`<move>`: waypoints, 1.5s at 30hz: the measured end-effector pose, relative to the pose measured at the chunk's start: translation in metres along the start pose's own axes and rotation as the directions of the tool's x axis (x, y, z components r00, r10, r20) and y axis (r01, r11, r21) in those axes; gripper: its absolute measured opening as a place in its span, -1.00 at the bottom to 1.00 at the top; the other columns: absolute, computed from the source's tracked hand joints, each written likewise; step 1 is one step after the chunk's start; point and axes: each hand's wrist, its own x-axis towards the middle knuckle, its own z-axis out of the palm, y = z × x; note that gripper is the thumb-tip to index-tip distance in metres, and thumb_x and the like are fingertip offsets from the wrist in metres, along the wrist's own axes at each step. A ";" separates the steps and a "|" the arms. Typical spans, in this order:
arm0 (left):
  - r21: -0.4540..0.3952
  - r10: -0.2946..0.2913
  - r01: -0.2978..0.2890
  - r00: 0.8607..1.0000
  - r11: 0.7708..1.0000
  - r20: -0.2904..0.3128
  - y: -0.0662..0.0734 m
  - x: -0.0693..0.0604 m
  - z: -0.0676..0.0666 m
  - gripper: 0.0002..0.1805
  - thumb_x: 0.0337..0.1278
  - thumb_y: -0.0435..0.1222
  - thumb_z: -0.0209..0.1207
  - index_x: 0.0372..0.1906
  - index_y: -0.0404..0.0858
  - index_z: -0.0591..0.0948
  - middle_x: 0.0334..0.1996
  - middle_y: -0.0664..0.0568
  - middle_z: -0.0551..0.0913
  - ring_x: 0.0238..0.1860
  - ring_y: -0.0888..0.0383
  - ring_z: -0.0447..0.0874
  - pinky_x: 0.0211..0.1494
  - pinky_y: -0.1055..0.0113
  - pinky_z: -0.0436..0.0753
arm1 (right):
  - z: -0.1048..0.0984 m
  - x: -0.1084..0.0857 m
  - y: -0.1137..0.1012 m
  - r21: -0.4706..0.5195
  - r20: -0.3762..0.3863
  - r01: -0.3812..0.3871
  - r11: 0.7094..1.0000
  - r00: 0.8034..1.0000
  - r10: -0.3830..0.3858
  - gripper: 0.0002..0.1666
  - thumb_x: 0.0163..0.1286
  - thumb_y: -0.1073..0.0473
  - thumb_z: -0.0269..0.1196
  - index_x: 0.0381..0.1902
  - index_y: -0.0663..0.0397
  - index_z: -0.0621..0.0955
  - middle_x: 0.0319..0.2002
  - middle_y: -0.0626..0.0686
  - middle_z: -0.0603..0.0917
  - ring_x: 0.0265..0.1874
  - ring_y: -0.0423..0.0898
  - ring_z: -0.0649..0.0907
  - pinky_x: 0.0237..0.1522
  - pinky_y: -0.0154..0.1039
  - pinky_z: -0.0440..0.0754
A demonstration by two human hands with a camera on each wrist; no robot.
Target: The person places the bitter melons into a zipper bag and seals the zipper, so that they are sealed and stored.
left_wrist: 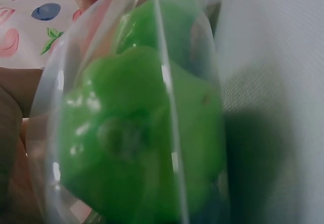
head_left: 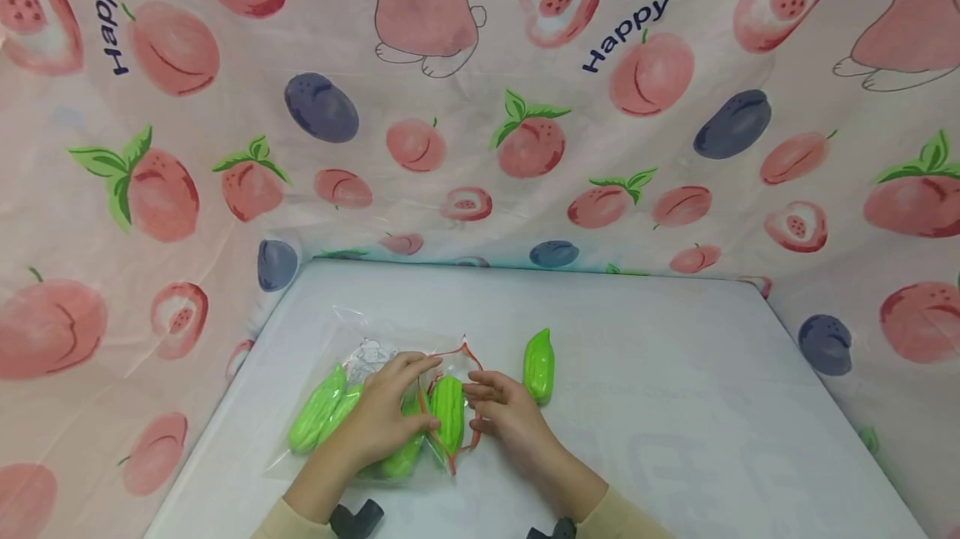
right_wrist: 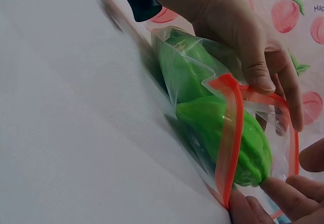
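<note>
A clear zip bag point(head_left: 352, 331) with a red-orange rim point(right_wrist: 234, 133) lies on its side, its mouth facing right. My left hand point(head_left: 378, 418) lies over the bag and holds the upper rim, thumb on the red strip in the right wrist view. A ridged green gourd point(head_left: 447, 412) sits inside the mouth. Fingertips of my right hand point(head_left: 517, 421) touch its near end, slightly bent. Deeper in the bag are several more green gourds point(head_left: 318, 410); one lobed end point(left_wrist: 136, 133) fills the left wrist view through the plastic.
Another green gourd point(head_left: 538, 366) lies on the white table point(head_left: 675, 406), just beyond my right hand. Fruit-printed cloth point(head_left: 465, 147) hangs around the back and sides. Dark wrist mounts point(head_left: 357, 518) show at the bottom edge.
</note>
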 end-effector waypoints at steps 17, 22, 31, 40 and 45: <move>-0.002 -0.004 0.004 1.000 1.000 -0.014 0.000 0.001 0.000 -0.02 -0.10 -0.17 0.69 0.52 0.19 0.52 0.45 0.16 0.53 0.49 -0.02 0.54 0.56 -0.32 0.34 | 0.000 0.002 -0.001 -0.084 0.031 -0.010 0.996 0.999 0.013 -0.37 0.39 0.35 0.19 0.42 0.29 0.53 0.33 0.25 0.71 0.39 0.16 0.65 0.03 -0.28 0.78; 0.001 -0.004 0.004 1.000 1.000 -0.022 0.001 0.001 0.000 -0.03 -0.10 -0.16 0.69 0.51 0.18 0.53 0.45 0.15 0.53 0.49 -0.03 0.54 0.56 -0.33 0.34 | -0.001 0.002 0.000 -0.086 0.041 -0.002 0.996 0.999 0.005 -0.34 0.35 0.36 0.20 0.43 0.31 0.52 0.30 0.27 0.73 0.39 0.17 0.65 0.02 -0.31 0.76; 0.003 0.004 -0.003 1.000 1.000 -0.023 0.001 0.000 -0.001 -0.04 -0.10 -0.14 0.69 0.51 0.17 0.53 0.44 0.15 0.54 0.48 -0.03 0.55 0.55 -0.37 0.34 | -0.001 0.002 0.001 0.016 -0.005 -0.001 1.000 1.000 0.001 -0.36 0.38 0.43 0.15 0.43 0.43 0.45 0.16 0.40 0.76 0.06 0.03 0.76 0.02 -0.18 0.83; 0.009 -0.004 0.004 1.000 1.000 -0.024 -0.001 0.001 0.000 -0.03 -0.09 -0.14 0.69 0.52 0.19 0.52 0.47 0.15 0.53 0.50 -0.05 0.53 0.57 -0.40 0.32 | 0.000 0.001 0.000 -0.043 0.017 0.001 0.999 1.000 0.000 -0.37 0.40 0.38 0.17 0.43 0.40 0.47 0.11 0.33 0.81 -0.11 -0.07 0.76 -0.03 -0.28 0.78; 0.010 0.001 -0.001 1.000 1.000 -0.028 -0.001 0.001 0.000 -0.02 -0.10 -0.14 0.69 0.52 0.17 0.52 0.47 0.15 0.53 0.49 -0.06 0.54 0.57 -0.39 0.32 | 0.000 0.002 0.000 -0.073 0.041 -0.009 0.997 0.999 0.012 -0.40 0.45 0.33 0.19 0.43 0.36 0.49 0.12 0.33 0.80 0.03 0.01 0.77 0.02 -0.24 0.77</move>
